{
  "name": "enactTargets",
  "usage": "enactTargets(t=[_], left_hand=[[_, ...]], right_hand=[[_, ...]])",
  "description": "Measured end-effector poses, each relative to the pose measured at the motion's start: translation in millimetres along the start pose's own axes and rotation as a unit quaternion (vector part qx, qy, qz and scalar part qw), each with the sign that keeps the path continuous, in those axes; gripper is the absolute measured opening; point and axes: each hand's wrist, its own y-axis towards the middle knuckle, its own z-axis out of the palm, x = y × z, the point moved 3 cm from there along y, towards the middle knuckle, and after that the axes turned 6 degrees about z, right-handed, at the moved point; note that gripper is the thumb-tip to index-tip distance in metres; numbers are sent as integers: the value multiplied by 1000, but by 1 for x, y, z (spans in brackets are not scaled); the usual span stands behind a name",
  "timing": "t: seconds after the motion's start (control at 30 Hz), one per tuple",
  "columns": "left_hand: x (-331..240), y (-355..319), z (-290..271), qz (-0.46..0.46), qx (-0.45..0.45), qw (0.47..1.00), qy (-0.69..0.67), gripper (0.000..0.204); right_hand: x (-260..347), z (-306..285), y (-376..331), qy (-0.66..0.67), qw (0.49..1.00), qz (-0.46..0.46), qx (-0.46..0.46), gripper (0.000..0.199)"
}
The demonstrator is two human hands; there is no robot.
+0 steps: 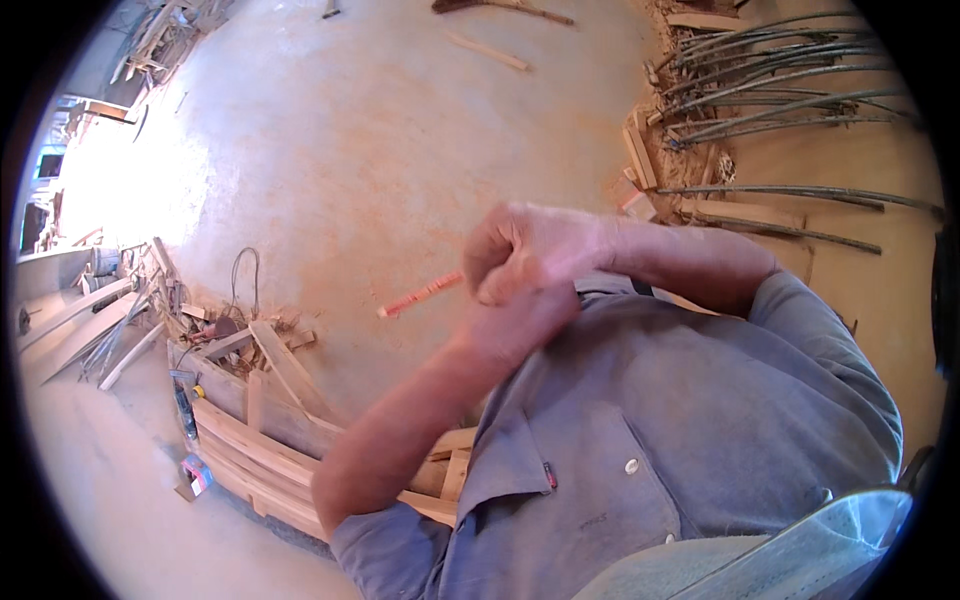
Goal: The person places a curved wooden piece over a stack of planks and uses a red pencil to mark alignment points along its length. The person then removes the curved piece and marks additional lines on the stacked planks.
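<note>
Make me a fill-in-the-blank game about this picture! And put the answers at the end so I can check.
1. The right hand and left hand are close together, and a thin reddish stick pokes out beside them toward the picture's ____ side (left or right).
2. Long curved rods show in the picture's upper ____ corner (left or right).
3. A small round white ____ shows on the front of the shirt.
4. The long pale planks at the lower left are made of ____.

Answers: left; right; button; wood.

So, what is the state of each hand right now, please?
Left hand: cannot be told, blurred and partly hidden.
Right hand: closed, apparently holding a thin red stick.
</note>
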Motion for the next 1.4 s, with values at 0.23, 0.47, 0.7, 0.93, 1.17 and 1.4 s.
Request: enactTargets(t=[0.23,0.47,0.7,0.93,1.17,1.4], left_hand=[[-3,-3,39,-11,37,999,25,24],[-15,19,33,-91,48,993,-61,24],[-21,72,33,-27,84,996,-19,26],[-72,119,42,111,72,991,8,27],[-84,133,44,170,244,954,37,40],[-80,126,50,134,282,950,23,51]], right_hand=[[-23,-5,-3,35,997,65,26,33],[-43,-29,-22,36,988,-148,38,16],[-49,-71,-41,36,971,-237,-7,11],[-26,-96,-61,73,973,-193,105,19],[-67,-96,-64,177,962,-168,127,25],[-66,-90,-59,181,952,-190,154,26]])
